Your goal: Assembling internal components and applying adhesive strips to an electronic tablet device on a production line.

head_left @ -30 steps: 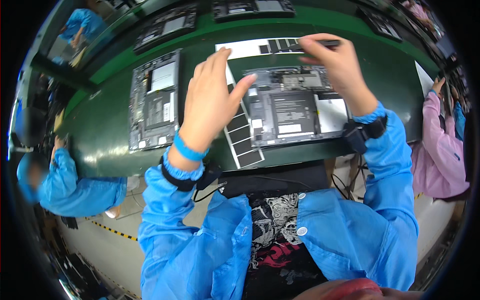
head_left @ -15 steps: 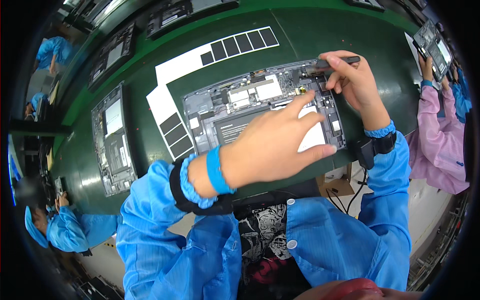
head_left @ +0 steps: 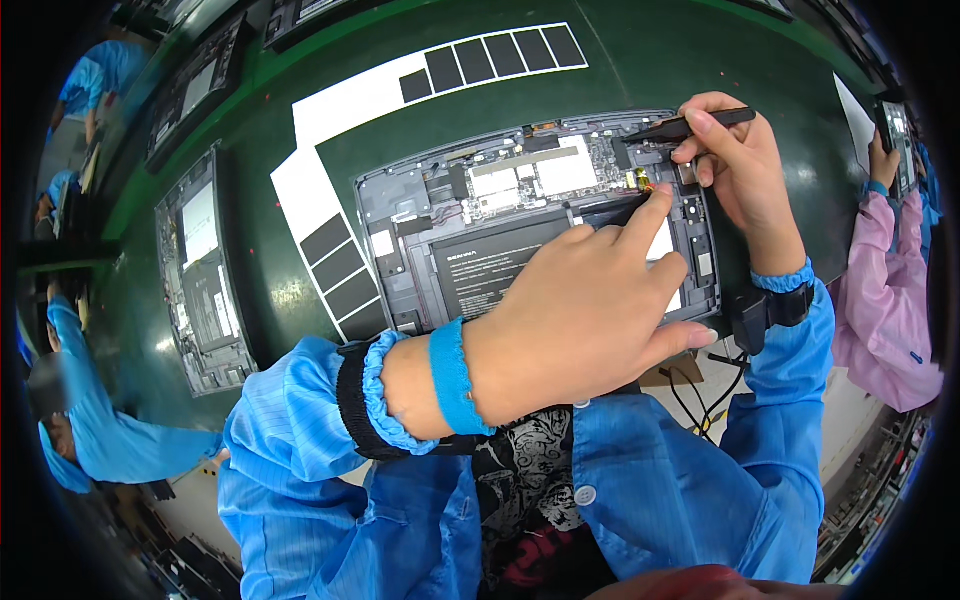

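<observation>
An opened laptop-like device point(head_left: 388, 200) lies before me, its circuit board point(head_left: 600, 170) and black battery point(head_left: 480, 268) bared. My left hand point(head_left: 585, 290) reaches across the battery, and its index fingertip rests at the board beside a small piece of yellow tape point(head_left: 643, 180). The thumb is stretched out and the other fingers are loosely bent, holding nothing. Black tweezers point(head_left: 695, 125) are pinched in my right hand point(head_left: 745, 165) at the device's far right corner. Their tips point left, over or near a dark strip on the board; contact cannot be told. My left hand hides part of the battery.
White sheets with black rectangular pads point(head_left: 350, 105) lie beyond and left of the device. Another opened device point(head_left: 208, 270) is on the green table point(head_left: 680, 60) at left, with more at the far edge. At right, a person in pink point(head_left: 885, 270) holds a device. Cables hang below the table.
The tweezers' tips have moved left over the board, and the tool shows more fully. My left index finger stays by the yellow tape. The whole view has shifted slightly.
</observation>
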Motion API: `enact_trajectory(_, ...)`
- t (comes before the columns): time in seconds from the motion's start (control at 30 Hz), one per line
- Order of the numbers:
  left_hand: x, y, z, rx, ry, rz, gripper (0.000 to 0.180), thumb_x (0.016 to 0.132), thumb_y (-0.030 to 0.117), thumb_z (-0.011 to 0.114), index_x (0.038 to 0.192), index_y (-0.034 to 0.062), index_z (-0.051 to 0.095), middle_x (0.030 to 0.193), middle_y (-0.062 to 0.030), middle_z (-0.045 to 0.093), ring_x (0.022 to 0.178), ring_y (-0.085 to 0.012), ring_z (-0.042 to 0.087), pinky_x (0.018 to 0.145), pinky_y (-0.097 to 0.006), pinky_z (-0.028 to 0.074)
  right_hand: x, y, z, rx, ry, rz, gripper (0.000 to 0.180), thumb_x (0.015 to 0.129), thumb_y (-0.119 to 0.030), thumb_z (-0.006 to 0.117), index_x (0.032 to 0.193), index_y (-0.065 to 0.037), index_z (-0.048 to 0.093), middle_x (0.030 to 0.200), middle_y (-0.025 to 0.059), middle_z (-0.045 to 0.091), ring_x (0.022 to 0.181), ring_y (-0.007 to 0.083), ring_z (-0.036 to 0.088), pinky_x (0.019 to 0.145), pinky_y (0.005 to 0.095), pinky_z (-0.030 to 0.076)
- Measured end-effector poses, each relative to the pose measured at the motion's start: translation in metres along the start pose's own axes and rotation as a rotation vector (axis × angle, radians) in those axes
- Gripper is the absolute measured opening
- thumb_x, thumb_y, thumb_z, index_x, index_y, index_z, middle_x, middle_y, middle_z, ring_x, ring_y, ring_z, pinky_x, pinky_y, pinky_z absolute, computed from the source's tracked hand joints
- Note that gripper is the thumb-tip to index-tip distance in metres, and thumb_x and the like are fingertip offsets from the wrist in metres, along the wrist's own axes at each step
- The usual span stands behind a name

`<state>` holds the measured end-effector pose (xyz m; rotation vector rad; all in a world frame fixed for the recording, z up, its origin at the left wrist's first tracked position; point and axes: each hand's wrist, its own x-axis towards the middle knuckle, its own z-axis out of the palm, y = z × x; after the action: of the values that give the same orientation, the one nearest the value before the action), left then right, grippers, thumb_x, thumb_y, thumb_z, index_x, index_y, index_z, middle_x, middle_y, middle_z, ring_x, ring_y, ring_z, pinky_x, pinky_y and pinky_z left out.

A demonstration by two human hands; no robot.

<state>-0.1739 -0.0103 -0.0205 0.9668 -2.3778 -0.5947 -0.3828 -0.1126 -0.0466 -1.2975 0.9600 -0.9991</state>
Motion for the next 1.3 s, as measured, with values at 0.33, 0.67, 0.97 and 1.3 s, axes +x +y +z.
enact_trajectory(0.33, 0.0, -0.006, 0.008, 0.169, 0.091, -0.081, 0.059, 0.072, 0.041, 0.072, 0.116, 0.0065, 0.057, 0.132, -0.0274, 0.042, 0.12, -0.0381, 0.04, 0.094, -0.047, 0.036, -0.001, 0.001, -0.003, 0.03, -0.01, -0.003, 0.021, 0.088, -0.013, 0.064, 0.099, 0.005, 0.059, 0.084, 0.0111, 0.065, 0.066, 0.0126, 0.066, 0.044, 0.0169, 0.045)
enact_trajectory(0.67, -0.009, -0.017, 0.003, 0.264, 0.089, -0.036, 0.059, 0.075, 0.038, 0.071, 0.126, 0.015, 0.053, 0.136, -0.0274, 0.038, 0.129, -0.0451, 0.03, 0.102, -0.053, 0.028, 0.002, 0.0, 0.014, -0.021, 0.345, -0.215, 0.04, 0.095, -0.028, 0.054, 0.124, -0.001, 0.055, 0.118, 0.0131, 0.06, 0.09, 0.0186, 0.065, 0.065, 0.0255, 0.053)
enact_trajectory(0.97, -0.107, 0.012, -0.054, -0.194, 0.221, -0.49, 0.036, 0.082, 0.013, 0.065, 0.117, 0.0049, 0.059, 0.135, -0.0194, 0.046, 0.133, -0.0419, 0.031, 0.111, -0.049, 0.022, -0.114, -0.006, 0.03, -0.528, 0.2, -0.088, 0.037, 0.092, -0.009, 0.051, 0.128, 0.002, 0.05, 0.12, 0.0156, 0.057, 0.113, 0.0189, 0.054, 0.098, 0.0309, 0.038)
enact_trajectory(1.3, -0.111, -0.009, -0.072, -0.75, 0.507, -0.361, 0.028, 0.084, 0.012, 0.06, 0.11, 0.0027, 0.064, 0.135, -0.0164, 0.048, 0.135, -0.0334, 0.032, 0.107, -0.043, 0.029, -0.026, -0.036, -0.005, 0.204, 0.406, -0.19, 0.038, 0.091, -0.002, 0.052, 0.129, 0.001, 0.048, 0.12, 0.0141, 0.057, 0.104, 0.0199, 0.059, 0.091, 0.0303, 0.048)
